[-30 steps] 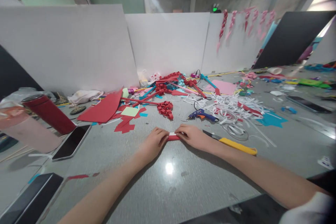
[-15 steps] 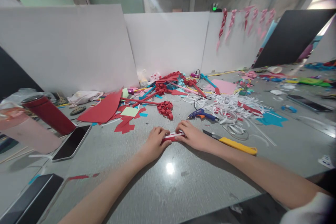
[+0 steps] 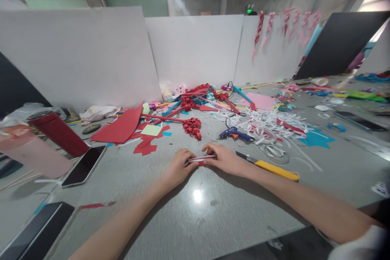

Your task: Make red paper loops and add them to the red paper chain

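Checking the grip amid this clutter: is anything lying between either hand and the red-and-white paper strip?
Nothing visible. The left hand and right hand both pinch the paper strip directly at its ends on the table. The yellow knife lies apart, beside the right forearm.

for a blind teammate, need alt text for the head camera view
The left hand and right hand pinch the ends of a red and white paper strip on a grey table. A yellow utility knife lies by the right wrist, a blue glue gun and paper scraps beyond.
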Motion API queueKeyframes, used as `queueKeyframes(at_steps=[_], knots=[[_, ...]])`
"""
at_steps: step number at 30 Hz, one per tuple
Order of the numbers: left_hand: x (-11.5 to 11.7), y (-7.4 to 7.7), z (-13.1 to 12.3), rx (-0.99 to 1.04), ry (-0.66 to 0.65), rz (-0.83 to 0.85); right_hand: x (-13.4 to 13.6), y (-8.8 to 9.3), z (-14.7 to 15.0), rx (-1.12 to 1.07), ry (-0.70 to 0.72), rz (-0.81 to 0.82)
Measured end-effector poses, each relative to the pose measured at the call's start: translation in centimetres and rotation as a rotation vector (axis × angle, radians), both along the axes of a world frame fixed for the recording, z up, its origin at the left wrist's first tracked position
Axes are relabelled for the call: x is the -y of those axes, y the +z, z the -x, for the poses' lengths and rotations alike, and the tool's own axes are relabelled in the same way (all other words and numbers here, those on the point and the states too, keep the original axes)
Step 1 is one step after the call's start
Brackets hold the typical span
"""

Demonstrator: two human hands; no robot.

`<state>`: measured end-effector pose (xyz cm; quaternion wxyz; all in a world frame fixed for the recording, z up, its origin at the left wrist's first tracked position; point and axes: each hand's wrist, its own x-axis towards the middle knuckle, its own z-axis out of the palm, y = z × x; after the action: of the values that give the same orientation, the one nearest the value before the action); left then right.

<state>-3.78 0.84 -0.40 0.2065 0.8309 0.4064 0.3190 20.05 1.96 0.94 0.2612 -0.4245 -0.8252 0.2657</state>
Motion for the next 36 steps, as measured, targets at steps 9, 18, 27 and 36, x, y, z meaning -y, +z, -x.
queueKeyframes(at_steps=[9, 18, 27, 36], knots=[[-0.1, 0.0, 0.1, 0.025, 0.053, 0.047, -0.1, 0.8, -0.2, 0.085, 0.027, -0.086], [0.7, 0.1, 0.1, 0.068, -0.004, 0.055, 0.3, 1.4, -0.3, 0.029, 0.075, -0.013], [0.9, 0.0, 0.4, -0.006, -0.025, -0.081, 0.6, 1.8, -0.1, -0.030, 0.041, 0.052], [1.2, 0.6, -0.1, 0.096, -0.032, 0.043, 1.0, 2.0, 0.1, -0.125, 0.033, 0.116]])
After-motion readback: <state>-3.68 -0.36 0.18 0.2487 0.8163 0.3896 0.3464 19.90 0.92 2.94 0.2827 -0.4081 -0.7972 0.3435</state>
